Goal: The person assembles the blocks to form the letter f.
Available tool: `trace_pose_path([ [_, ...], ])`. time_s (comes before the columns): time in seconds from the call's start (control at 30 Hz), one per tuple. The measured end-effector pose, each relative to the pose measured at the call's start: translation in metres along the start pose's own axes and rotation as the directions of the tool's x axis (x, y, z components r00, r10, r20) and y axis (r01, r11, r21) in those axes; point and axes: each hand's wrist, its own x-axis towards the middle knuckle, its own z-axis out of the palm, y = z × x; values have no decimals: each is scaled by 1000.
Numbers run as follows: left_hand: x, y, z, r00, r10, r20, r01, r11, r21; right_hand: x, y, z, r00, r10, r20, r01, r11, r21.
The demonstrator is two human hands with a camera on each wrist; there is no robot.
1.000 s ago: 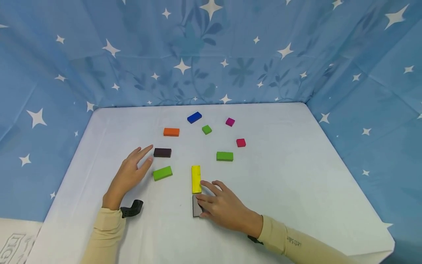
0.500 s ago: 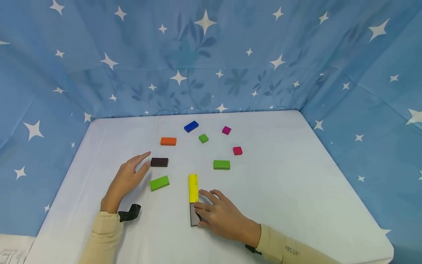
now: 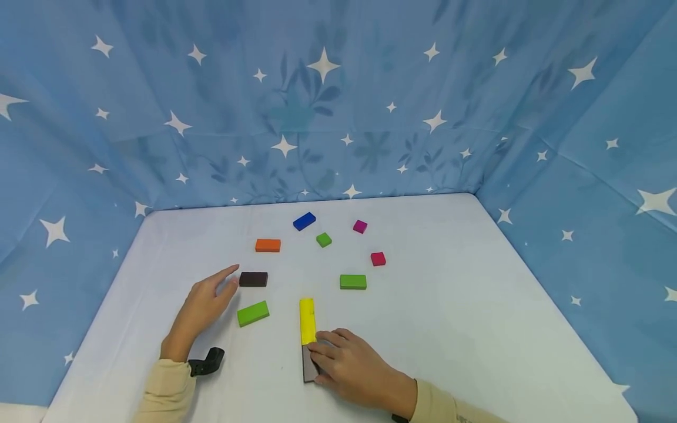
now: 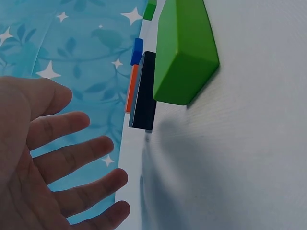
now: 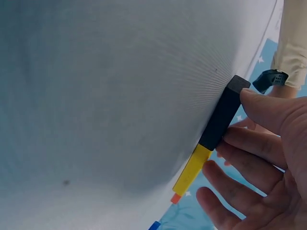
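My right hand point(image 3: 355, 371) holds a dark grey rectangular block point(image 3: 309, 365) lying flat on the table, thumb at its near end and fingertips by its far end. That block stands end to end with a yellow block point(image 3: 307, 320); together they form a straight line pointing away from me. In the right wrist view the thumb and index fingertip meet the dark block's point(image 5: 221, 117) side. My left hand point(image 3: 201, 308) hovers at the left with fingers spread and nothing in them. Its fingertips are beside a dark brown block point(image 3: 254, 279), and a green block point(image 3: 253, 314) lies nearer me.
Further back lie an orange block point(image 3: 268, 245), a blue block point(image 3: 304, 221), a small green cube point(image 3: 324, 239), a magenta cube point(image 3: 360, 227) and a red cube point(image 3: 378, 259). Another green block point(image 3: 353, 282) lies right of the yellow one. A blue star-patterned curtain point(image 3: 238, 100) surrounds the white table point(image 3: 465, 305).
The head view has tilted up, so everything appears lower. A thin gap between the grey and yellow blocks has closed, with my right hand on the grey one. My left hand keeps its place.
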Motion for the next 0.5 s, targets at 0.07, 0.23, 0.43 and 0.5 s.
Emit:
trace_pose_path([
  [0.07,0,-2,1,1000,-1,0,1,1000,2,-1,-1,0,1000,-5,-5,5,1000,-4],
  [0.23,0,-5,2,1000,-3,6,3,1000,-3,-2,-1,1,1000,-8,-9,8,1000,-15],
  [0.43,3,-7,3,1000,-9,28,9,1000,20,-3,0,3,1000,-8,3,8,1000,-22],
  [0.5,4,-5,3,999,-16,31,15,999,39,-3,0,3,1000,-7,6,7,1000,-29],
])
